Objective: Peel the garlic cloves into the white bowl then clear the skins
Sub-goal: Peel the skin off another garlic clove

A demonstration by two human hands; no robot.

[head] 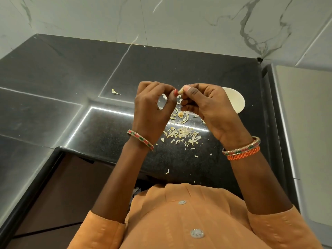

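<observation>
In the middle of the frame, the right hand [206, 106] pinches a small garlic clove [180, 91]. The left hand [152, 105] picks at its tip. The clove looks light, hard and slippery, so hold its sides. The white bowl [233, 101] sits just right.

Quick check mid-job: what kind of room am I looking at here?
Most likely a home kitchen. A dark polished stone countertop meets a marble-look tiled wall, and garlic skins lie scattered on the counter beside a white bowl, while both hands peel a garlic clove.
</observation>
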